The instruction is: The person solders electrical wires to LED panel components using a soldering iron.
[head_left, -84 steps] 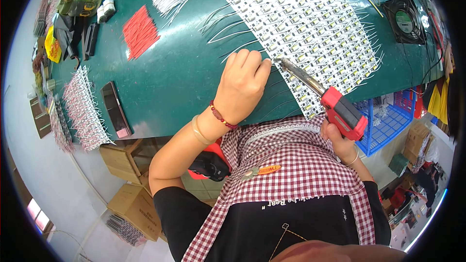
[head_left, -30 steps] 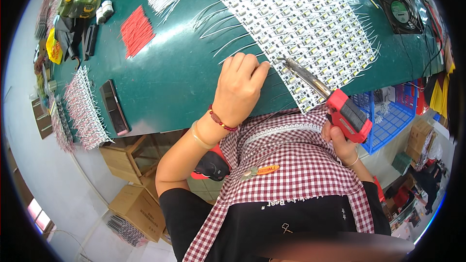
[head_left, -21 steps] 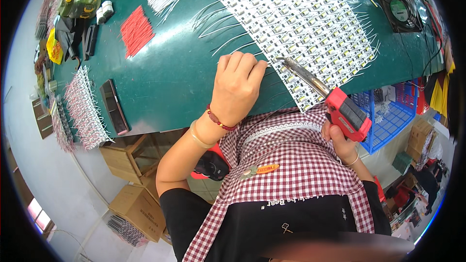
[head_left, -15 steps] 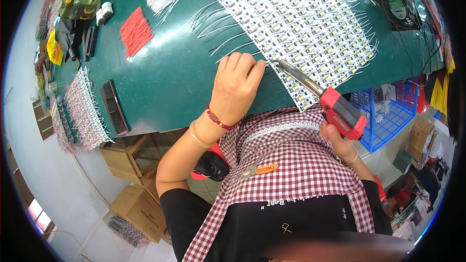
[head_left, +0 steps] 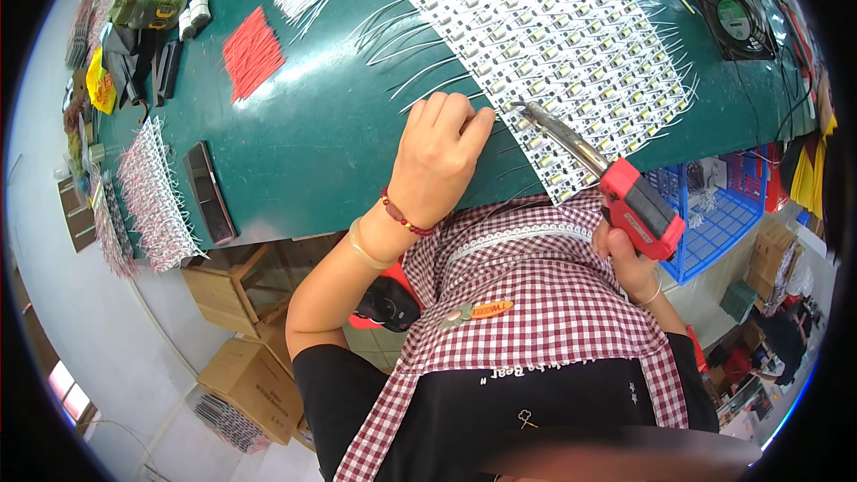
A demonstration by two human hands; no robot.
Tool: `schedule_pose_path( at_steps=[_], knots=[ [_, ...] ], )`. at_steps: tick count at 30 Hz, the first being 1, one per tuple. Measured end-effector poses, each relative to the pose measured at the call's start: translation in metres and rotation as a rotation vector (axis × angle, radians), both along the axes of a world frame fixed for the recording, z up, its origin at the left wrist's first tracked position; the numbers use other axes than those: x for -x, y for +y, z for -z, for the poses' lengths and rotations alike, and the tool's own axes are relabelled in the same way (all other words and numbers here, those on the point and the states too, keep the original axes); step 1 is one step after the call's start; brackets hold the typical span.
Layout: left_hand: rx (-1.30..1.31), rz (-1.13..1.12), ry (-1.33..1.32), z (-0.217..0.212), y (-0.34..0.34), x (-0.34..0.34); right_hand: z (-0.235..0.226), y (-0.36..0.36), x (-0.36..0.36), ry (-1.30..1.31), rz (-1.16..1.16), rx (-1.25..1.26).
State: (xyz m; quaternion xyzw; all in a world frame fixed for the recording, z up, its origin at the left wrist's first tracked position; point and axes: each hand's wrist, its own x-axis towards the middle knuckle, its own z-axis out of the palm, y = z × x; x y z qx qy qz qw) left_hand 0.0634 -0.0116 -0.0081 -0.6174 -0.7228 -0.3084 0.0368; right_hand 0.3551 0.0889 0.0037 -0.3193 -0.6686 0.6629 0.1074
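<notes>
A: Your left hand (head_left: 439, 161) lies knuckles-up on the mat (head_left: 321, 143), fingers curled together at the panel's (head_left: 553, 45) near edge. Why there?

B: Likely to steady a white lead; whether you're pinching one, I can't tell.

A: And your right hand (head_left: 629, 261)?

B: Clamped on the red iron (head_left: 616, 192), tip angled at the panel just beside your fingertips (head_left: 471, 116), so joint and lead meet.

Electronics workshop: green bench (head_left: 339, 143), circuit-board panel (head_left: 571, 45), cut wires (head_left: 253, 52).
</notes>
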Motion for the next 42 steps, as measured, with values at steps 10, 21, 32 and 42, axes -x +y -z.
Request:
schedule_pose_path(
  at_steps=[10,21,32,42],
  knots=[
    [-0.001,-0.022,0.021,0.002,0.000,0.001,0.002,0.003,-0.001,-0.006,-0.036,0.055],
    [-0.102,-0.071,0.083,-0.023,-0.012,-0.001,-0.010,0.002,-0.005,0.031,0.050,0.147],
    [-0.026,-0.064,-0.104,0.002,-0.007,-0.021,0.009,0.000,-0.026,-0.015,-0.047,0.119],
    [-0.025,-0.065,-0.111,0.001,-0.006,-0.021,0.018,-0.001,-0.026,-0.152,-0.064,-0.070]
  ],
)
